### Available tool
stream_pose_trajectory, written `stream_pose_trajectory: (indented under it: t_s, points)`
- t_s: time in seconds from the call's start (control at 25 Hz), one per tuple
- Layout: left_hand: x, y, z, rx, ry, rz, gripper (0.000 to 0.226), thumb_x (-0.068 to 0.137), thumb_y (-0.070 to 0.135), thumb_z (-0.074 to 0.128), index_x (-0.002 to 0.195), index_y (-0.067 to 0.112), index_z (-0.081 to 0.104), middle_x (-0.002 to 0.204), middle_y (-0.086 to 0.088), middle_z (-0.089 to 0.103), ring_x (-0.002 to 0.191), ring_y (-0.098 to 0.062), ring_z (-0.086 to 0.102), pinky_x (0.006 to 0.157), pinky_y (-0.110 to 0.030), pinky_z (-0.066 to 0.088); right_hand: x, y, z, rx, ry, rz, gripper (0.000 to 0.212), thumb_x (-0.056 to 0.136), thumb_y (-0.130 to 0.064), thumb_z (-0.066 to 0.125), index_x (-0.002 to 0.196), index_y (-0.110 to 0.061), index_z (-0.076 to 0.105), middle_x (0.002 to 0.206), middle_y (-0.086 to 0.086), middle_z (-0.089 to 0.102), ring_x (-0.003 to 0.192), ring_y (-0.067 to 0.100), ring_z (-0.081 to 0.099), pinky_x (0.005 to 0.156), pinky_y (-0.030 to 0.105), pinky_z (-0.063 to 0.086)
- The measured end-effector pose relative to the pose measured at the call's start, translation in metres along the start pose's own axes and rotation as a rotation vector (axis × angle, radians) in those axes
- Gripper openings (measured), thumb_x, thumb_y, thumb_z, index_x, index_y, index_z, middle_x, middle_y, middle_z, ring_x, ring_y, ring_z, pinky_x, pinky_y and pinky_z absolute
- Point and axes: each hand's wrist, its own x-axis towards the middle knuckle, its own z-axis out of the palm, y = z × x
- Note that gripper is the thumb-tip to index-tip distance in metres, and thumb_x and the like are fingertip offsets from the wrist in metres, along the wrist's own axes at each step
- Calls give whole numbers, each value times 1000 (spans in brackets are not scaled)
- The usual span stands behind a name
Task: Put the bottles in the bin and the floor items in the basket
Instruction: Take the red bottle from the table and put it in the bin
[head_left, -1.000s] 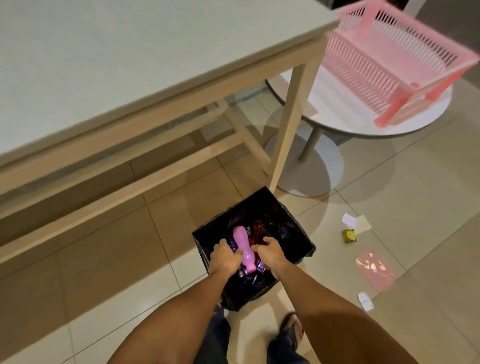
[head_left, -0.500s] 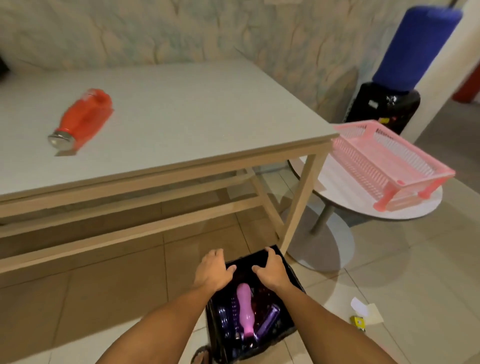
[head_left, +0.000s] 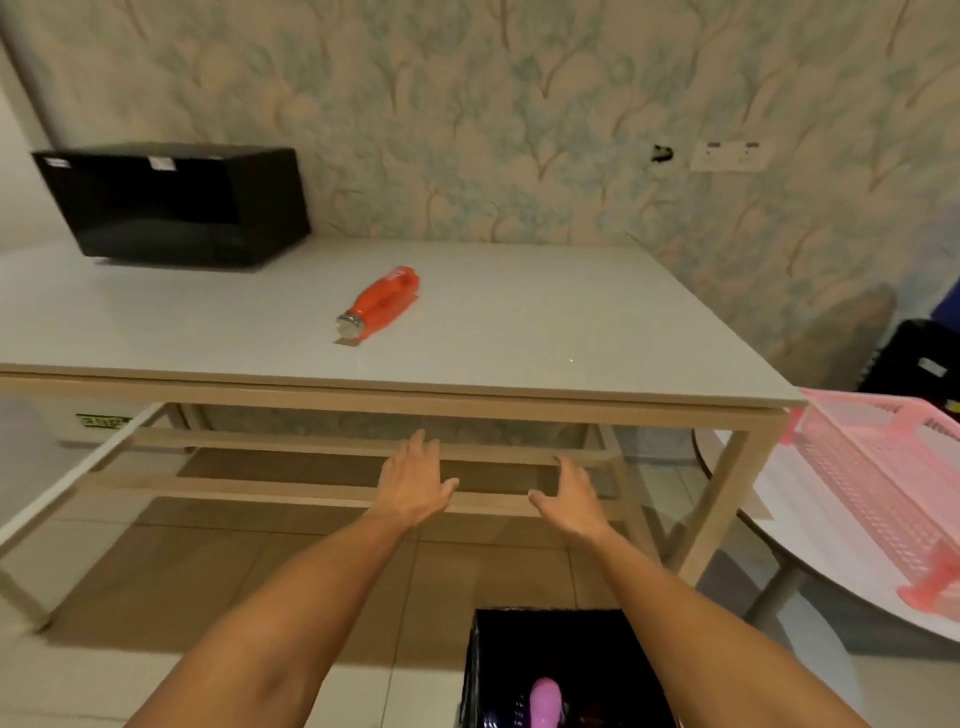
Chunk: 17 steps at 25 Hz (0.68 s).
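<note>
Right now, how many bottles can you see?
2: an orange bottle lying on the table, and a pink bottle inside the black bin. More may be hidden there.

Matt table top (head_left: 519, 322) on pale wood, glossy black bin liner (head_left: 498, 654), pink plastic basket (head_left: 878, 467)

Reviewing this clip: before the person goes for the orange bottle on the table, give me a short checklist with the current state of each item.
1. Both hands free: ok. The left hand and right hand are open and hold nothing.
2. Target reachable: ok. The orange bottle lies on its side on the table, with nothing around it.
3. Bottle capped: ok, a silver cap shows at its near end.
4. Bin ready: ok. The black bin is open, with a pink bottle inside.
5. Room left in the bin: cannot tell, it is cut off by the frame.
6. Pink basket empty: cannot tell, it is only partly in view.
</note>
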Motion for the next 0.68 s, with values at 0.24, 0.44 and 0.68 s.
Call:
stream_pose_trajectory:
  t_s: [0.24,0.44,0.68]
  points:
    - [48,-73,-58,45,164,-75,75,94,53,55,152,11,32,163,-17,18,150,-35,21,120,-50,30,40,-84,3,14,54,-249,77,96,-34,64,159,-26,20,164,5,24,150,28,27,122,46,28]
    - [102,-136,-89,45,205,-113,80,94,58,52,154,12,26,165,-17,16,151,-37,17,121,-49,27,92,-156,25,21,72,-341,74,96,-35,63,157,-28,22,161,5,27,146,26,34,118,44,35]
    - [172,-189,-98,5,197,-135,85,94,66,44,157,16,19,167,-13,10,154,-34,11,123,-48,21,164,-236,56,29,75,-347,75,95,-37,65,157,-25,25,162,9,27,145,30,36,115,47,39]
